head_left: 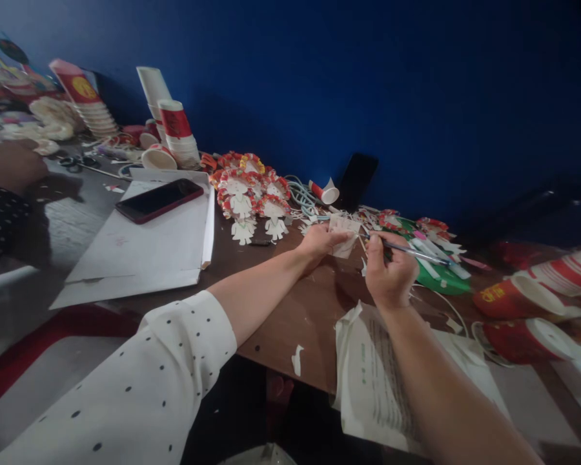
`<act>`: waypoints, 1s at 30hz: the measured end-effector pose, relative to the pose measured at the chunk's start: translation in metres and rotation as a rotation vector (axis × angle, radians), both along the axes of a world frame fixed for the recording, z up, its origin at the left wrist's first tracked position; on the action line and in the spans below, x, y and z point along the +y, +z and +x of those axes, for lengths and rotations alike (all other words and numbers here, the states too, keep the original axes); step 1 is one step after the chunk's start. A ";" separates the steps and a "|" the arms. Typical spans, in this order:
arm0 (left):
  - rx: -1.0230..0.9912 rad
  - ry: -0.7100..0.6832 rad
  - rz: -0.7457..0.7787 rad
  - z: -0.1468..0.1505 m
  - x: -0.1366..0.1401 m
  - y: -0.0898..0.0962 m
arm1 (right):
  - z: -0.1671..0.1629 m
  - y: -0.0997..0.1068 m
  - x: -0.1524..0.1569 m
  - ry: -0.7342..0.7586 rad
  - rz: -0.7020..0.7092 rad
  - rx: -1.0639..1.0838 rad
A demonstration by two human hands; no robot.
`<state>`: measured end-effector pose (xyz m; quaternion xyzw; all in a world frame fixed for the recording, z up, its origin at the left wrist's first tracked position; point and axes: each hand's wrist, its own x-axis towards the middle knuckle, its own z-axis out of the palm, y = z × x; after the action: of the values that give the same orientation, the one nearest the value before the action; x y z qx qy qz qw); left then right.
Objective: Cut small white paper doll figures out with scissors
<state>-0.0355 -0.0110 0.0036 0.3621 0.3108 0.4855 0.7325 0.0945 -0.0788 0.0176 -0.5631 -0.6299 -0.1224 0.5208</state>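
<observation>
My left hand (318, 244) pinches a small pale piece of paper (345, 226) above the brown table (290, 303). In my right hand (391, 271) is a slim pen (411, 248) with a clear barrel, its tip against or just beside the paper's right edge. Whether the tip touches cannot be made out. Left of the hands lies a cluster of white paper dolls (241, 205) with red, frilled rims around their heads. Beyond the paper is a tangle of light blue cord (303, 194), and a green round piece (443, 282) with white markers on it lies right of my right hand.
A phone (159, 199) rests on white sheets (140, 258) at the left. Stacked paper cups (177, 132) stand behind it; more red cups (518, 297) lie at the right. A printed plastic bag (372, 381) hangs over the front edge. Another person's hand (12, 165) is at far left.
</observation>
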 end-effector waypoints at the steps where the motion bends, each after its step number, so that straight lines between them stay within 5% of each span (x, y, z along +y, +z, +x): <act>1: 0.008 0.001 0.005 0.000 0.000 0.000 | 0.000 0.000 0.000 -0.001 0.000 -0.002; 30: 0.090 0.006 0.044 -0.001 0.000 -0.001 | 0.002 -0.005 0.004 -0.013 0.016 -0.025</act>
<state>-0.0361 -0.0105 0.0027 0.3985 0.3337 0.4777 0.7083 0.0962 -0.0745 0.0125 -0.5613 -0.6318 -0.1377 0.5165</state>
